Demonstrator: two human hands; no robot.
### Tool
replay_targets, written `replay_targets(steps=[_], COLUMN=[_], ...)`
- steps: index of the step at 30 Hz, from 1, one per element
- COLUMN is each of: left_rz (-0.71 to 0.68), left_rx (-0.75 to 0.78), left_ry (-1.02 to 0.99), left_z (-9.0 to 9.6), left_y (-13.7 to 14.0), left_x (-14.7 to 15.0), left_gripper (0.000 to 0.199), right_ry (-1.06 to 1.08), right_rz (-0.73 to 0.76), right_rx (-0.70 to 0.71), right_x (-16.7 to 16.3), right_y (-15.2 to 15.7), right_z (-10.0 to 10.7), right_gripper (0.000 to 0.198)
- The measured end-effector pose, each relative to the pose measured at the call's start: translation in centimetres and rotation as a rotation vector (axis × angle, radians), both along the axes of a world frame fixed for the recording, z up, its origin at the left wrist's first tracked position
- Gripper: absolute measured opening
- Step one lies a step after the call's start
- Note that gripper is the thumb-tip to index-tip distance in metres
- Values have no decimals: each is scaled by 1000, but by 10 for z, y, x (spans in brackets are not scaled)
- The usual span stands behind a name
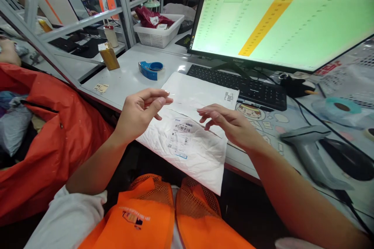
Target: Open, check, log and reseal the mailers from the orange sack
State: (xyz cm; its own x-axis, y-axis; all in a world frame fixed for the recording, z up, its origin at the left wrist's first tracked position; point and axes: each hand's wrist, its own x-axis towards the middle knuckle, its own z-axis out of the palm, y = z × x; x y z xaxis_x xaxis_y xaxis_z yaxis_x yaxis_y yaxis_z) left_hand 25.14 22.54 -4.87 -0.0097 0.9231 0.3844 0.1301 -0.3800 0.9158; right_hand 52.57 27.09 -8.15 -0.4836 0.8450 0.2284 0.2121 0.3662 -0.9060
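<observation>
A crumpled white mailing bag (201, 155) with a printed shipping label (180, 136) lies over the front edge of the desk, its lower end hanging off. A ragged tear runs across it. Above the tear shows a smooth white packet (189, 85) with a small printed sticker (229, 96); whether it sits inside the bag or under it, I cannot tell. Over the left side hovers my left hand (138, 114), fingers loosely bent and apart, holding nothing visible. My right hand (230, 122) hangs above the torn edge on the right, fingers spread and slightly curled, nothing in them.
Behind the packet are a keyboard (245, 85) and a monitor (263, 19). A blue tape dispenser (150, 70) and a brown box (109, 56) stand left. A barcode scanner (309, 155) and mouse (347, 157) lie right. An orange-red sack (58, 124) bulges beside the desk.
</observation>
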Motion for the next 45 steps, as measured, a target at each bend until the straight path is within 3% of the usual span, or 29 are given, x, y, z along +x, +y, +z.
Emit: replay_targets(steps=[3,7,11,14,17,22,27,30,37,41,45], left_rz=[-38,-67,-7,120,242,297,388,374,396,311,294], left_rx=[-53,-69,-83,-64,-35,9,72,31,-97,-265,-382], left_ry=[-14,-53,-48,-42,-67,-221,-193,-179,-117,-269,-347], left_z=[-12,-25,-35,-46,-57,-73,-81,-82,-91,-98,-107], left_y=[5,12,18,23,30,33,34,35,36,35,34], left_x=[-2,-4,-6,-6,-6,-11,-20,-22,-14,-4,3], left_gripper=[35,35,35,33,31,27,23,26,31,39,43], right_ry=[-123,-155,-193,-254,-310,-217,-144,-109,-177,-180,-319], right_rz=[-55,-62,48,108,73,-31,-110,-127,33,-18,-61], right_rx=[51,-11,-171,-180,-73,189,120,109,-54,-91,-54], right_x=[9,19,23,16,3,-19,-31,-31,-21,-34,-48], right_y=[2,11,26,45,68,89,84,87,121,144,160], right_z=[6,22,40,47,44,35,38,40,43,30,8], right_gripper=[52,70,48,47,49,51,46,43,46,32,26])
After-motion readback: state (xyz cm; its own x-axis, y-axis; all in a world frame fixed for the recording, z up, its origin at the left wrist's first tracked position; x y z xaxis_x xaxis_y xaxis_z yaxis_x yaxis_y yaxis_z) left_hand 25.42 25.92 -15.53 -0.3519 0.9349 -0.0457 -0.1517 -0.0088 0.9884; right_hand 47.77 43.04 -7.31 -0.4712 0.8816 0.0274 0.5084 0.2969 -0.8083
